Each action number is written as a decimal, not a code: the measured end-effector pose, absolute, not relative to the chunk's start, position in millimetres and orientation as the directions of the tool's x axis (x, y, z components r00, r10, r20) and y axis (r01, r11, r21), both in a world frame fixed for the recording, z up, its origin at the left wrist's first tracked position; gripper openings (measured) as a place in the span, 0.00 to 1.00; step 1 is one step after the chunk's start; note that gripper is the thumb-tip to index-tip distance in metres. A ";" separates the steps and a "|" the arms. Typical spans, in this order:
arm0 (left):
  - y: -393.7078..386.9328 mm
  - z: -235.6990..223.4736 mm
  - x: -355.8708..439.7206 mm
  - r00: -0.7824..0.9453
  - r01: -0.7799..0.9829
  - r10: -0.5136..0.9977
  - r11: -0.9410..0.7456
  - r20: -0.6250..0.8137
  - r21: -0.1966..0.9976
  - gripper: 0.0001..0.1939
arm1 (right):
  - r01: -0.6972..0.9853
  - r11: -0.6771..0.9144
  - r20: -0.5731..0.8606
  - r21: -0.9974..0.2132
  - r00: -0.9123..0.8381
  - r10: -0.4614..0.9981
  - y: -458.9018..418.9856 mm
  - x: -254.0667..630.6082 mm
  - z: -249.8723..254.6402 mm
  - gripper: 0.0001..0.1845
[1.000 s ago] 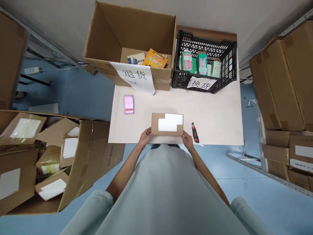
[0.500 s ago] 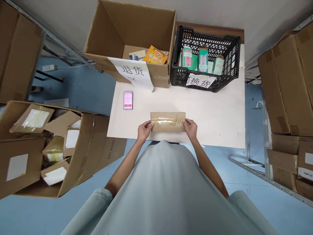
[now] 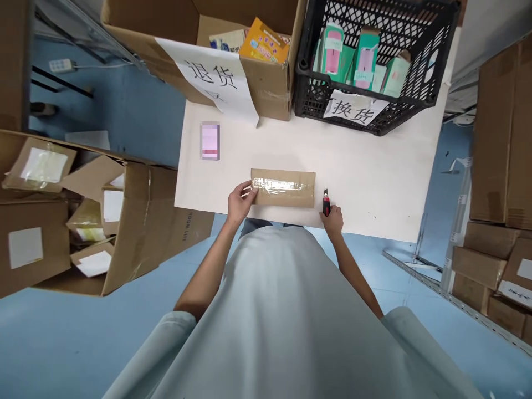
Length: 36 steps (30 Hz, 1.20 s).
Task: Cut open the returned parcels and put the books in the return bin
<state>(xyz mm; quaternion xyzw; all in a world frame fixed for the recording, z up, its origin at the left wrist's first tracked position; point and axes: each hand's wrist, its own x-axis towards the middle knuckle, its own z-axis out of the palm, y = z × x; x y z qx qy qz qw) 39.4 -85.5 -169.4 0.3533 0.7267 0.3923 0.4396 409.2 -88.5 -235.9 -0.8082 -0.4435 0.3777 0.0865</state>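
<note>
A flat brown cardboard parcel (image 3: 286, 188) lies on the white table (image 3: 374, 172) near its front edge, with its clear-taped seam facing up. My left hand (image 3: 238, 200) grips the parcel's left end, fingers curled over its edge. Just right of the parcel, my right hand (image 3: 333, 219) closes round a red and black utility knife (image 3: 326, 203) that rests on the table.
A large open carton (image 3: 233, 50) with a paper sign and some packets stands at the back left. A black plastic crate (image 3: 374, 61) of green boxes stands at the back right. A small pink item (image 3: 210, 141) lies on the table's left. Cartons of parcels (image 3: 83, 221) fill the floor left; stacked boxes (image 3: 499, 166) stand right.
The parcel was turned over from label side up to taped seam up. My right hand left its right end and went to the knife. The view shifted closer to the table.
</note>
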 end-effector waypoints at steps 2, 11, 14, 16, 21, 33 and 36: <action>-85.7 -168.2 38.2 -0.345 0.170 0.869 0.428 -0.353 0.888 0.32 | 0.622 -0.601 -0.538 -0.502 0.320 0.780 -90.8 407.1 -235.5 0.14; -89.9 -179.7 30.0 -0.293 0.046 0.871 0.424 -0.394 0.904 0.35 | 0.313 -0.426 -0.405 -0.848 0.134 0.904 -69.1 373.4 -178.4 0.22; -92.2 -179.5 32.7 -0.271 0.004 0.885 0.395 -0.379 0.919 0.34 | 0.370 -0.424 -0.402 -0.827 0.138 0.905 -63.5 360.5 -161.3 0.22; -95.7 -176.6 31.9 -0.280 0.009 0.890 0.377 -0.360 0.926 0.31 | 0.391 -0.431 -0.399 -0.813 0.164 0.902 -62.9 353.0 -154.5 0.21; -107.5 -169.3 15.2 -0.299 0.151 0.910 0.341 -0.286 0.928 0.16 | 0.445 -0.433 -0.410 -0.784 0.152 0.899 -59.9 337.6 -147.0 0.22; -91.2 -176.8 -5.8 -0.156 0.158 0.953 0.285 -0.261 0.945 0.15 | 0.902 0.228 -0.379 -0.366 -0.368 0.849 -7.8 300.4 -51.9 0.31; -91.6 -179.6 -5.9 -0.146 0.114 0.953 0.282 -0.265 0.953 0.16 | 0.833 0.458 -0.492 -0.309 -0.553 0.672 2.5 265.5 -39.0 0.32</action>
